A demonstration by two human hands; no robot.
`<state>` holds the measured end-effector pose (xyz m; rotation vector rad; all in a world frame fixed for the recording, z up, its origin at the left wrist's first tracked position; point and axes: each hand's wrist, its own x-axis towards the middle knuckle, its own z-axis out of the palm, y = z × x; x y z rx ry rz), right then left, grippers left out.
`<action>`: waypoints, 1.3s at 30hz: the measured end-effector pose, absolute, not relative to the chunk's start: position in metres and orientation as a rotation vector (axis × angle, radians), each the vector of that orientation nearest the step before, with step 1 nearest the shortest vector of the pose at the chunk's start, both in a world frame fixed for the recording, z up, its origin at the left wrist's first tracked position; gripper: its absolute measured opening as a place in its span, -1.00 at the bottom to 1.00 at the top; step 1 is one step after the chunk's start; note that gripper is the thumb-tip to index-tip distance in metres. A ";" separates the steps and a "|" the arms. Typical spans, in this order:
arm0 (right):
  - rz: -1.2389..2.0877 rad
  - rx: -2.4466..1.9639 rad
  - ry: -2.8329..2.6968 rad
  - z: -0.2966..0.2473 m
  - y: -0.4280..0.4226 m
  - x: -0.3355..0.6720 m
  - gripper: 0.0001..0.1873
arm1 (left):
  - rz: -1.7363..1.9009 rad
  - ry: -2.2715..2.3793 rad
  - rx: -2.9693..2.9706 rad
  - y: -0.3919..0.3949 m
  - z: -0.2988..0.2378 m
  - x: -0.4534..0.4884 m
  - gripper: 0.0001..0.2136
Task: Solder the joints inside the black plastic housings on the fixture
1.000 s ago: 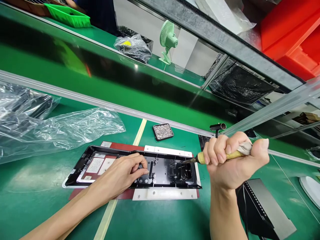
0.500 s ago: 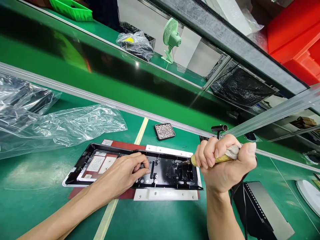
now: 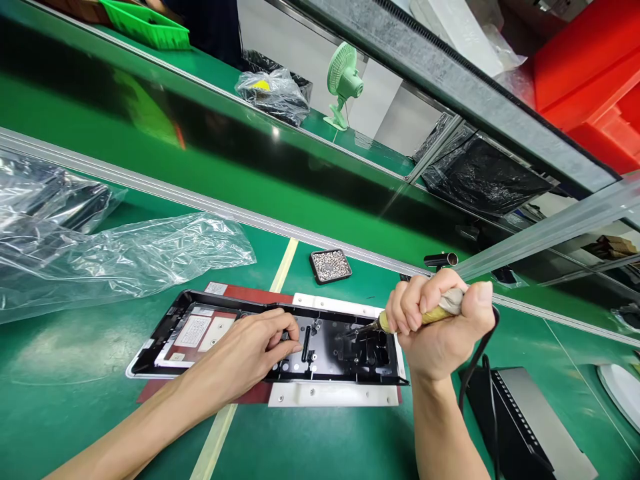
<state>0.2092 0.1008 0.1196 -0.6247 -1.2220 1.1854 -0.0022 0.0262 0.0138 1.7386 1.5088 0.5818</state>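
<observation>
A long black plastic panel (image 3: 330,350) lies on a red and white fixture (image 3: 333,395) on the green bench. My left hand (image 3: 250,350) rests on the panel's middle, fingers curled and pressing down on it. My right hand (image 3: 440,320) is closed in a fist round a yellow-handled soldering iron (image 3: 400,319). Its metal tip points left and touches the panel's right part. A black cord (image 3: 475,363) hangs from the handle.
A small black tray of screws (image 3: 330,265) sits behind the panel. Crumpled clear plastic bags (image 3: 100,247) lie to the left. A black and grey unit (image 3: 525,420) stands at the lower right. A conveyor rail runs behind; a green fan (image 3: 343,83) stands beyond.
My right hand has moved left with the iron, bringing its tip further onto the panel. The left hand has stayed on the panel.
</observation>
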 end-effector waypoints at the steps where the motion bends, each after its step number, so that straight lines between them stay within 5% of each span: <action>1: 1.185 -0.626 -1.224 0.119 0.101 0.209 -0.45 | 0.579 1.509 1.737 0.026 0.013 -0.002 -0.82; 39: 1.205 -0.515 -1.206 0.097 0.102 0.200 -0.51 | 0.498 1.590 1.705 0.026 0.012 -0.004 -0.66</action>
